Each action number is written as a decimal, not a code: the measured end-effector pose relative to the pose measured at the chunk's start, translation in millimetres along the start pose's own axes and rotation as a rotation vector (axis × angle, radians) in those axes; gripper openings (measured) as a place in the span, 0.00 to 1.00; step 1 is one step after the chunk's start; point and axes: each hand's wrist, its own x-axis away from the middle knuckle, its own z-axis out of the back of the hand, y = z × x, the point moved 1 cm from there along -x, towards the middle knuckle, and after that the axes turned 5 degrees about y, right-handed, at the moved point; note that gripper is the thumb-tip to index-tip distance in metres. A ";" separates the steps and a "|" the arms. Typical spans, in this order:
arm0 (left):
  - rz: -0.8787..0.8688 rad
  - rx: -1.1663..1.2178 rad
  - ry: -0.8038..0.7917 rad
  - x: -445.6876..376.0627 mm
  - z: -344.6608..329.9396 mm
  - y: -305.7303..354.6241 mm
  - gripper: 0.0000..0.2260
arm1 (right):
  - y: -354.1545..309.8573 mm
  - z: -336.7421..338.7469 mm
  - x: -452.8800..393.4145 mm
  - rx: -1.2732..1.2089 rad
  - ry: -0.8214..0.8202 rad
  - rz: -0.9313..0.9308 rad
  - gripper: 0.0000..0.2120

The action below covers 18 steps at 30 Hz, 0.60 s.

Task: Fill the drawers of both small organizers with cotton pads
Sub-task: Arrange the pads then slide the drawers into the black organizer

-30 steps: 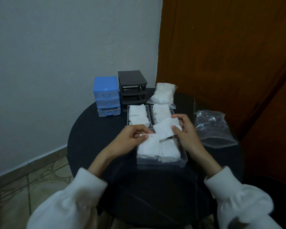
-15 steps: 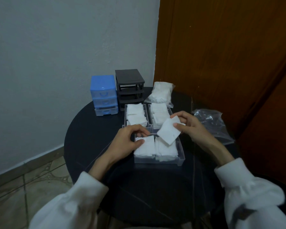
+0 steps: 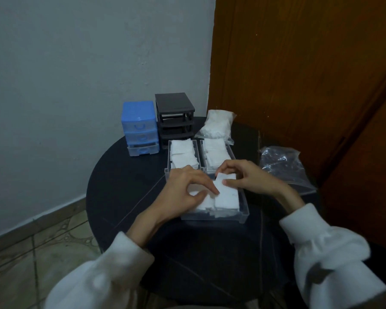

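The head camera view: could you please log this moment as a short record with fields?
Table: round and dark
Near drawer: clear, holds cotton pads
Far drawers: two clear drawers with pads, side by side
Left hand: fingers on the pads
Right hand: pinches one pad
Organizers: blue; black, drawers out
Bags: pad bag; clear bag

two organizers (image 3: pixel 158 123) behind three drawers (image 3: pixel 212 175), bags (image 3: pixel 285 168) right

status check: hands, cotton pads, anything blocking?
Left hand presses the white cotton pads in the near clear plastic drawer. Right hand pinches one square cotton pad over it. Nothing in the way.
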 end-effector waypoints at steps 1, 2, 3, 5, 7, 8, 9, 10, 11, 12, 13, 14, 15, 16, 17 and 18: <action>-0.026 -0.041 -0.029 -0.4 -3.5 1.9 0.09 | 0.9 -0.1 0.3 0.002 0.008 0.010 0.10; -0.038 -0.089 -0.051 -0.9 -6.9 3.6 0.09 | 1.5 0.0 0.7 0.000 0.015 0.017 0.10; -0.039 -0.135 -0.059 -1.3 -10.1 4.1 0.09 | 2.2 0.0 1.3 0.000 0.029 0.023 0.10; -0.025 -0.177 -0.042 -2.1 -13.5 3.6 0.09 | 2.7 -0.2 2.8 0.006 0.080 0.031 0.12; -0.008 -0.193 -0.034 -2.3 -14.3 1.4 0.09 | 2.0 -0.9 4.8 0.022 0.133 0.032 0.10; -0.007 -0.208 -0.043 -2.2 -14.2 0.7 0.09 | 1.3 -1.4 6.2 0.035 0.153 0.035 0.09; -0.005 -0.217 -0.050 -2.0 -14.5 -0.1 0.08 | 0.2 -1.9 8.2 0.056 0.177 0.045 0.07; -0.004 -0.211 -0.043 -1.7 -14.6 -0.2 0.08 | -1.3 -2.4 11.0 0.090 0.208 0.057 0.06; 0.003 -0.186 -0.024 -1.3 -14.4 -0.1 0.08 | -3.2 -3.4 14.7 0.129 0.242 0.069 0.06; 0.017 -0.151 0.010 -1.0 -13.8 -0.3 0.08 | -5.7 -5.0 19.2 0.162 0.270 0.081 0.07; 0.035 -0.114 0.054 0.1 -12.8 -1.1 0.08 | -7.8 -8.1 24.5 0.189 0.286 0.091 0.08; 0.054 -0.090 0.101 2.2 -11.4 -2.6 0.09 | -10.7 -12.5 30.2 0.214 0.291 0.096 0.10; 0.069 -0.078 0.146 5.4 -9.9 -4.1 0.10 | -13.4 -18.0 35.7 0.248 0.282 0.091 0.12; 0.081 -0.073 0.181 9.8 -8.5 -5.5 0.10 | -16.3 -23.8 41.4 0.292 0.265 0.084 0.15; 0.091 -0.073 0.201 14.6 -7.9 -6.5 0.11 | -18.5 -29.8 46.4 0.349 0.244 0.081 0.18; 0.098 -0.078 0.201 19.5 -7.5 -6.5 0.13 | -20.1 -35.5 50.4 0.409 0.227 0.083 0.21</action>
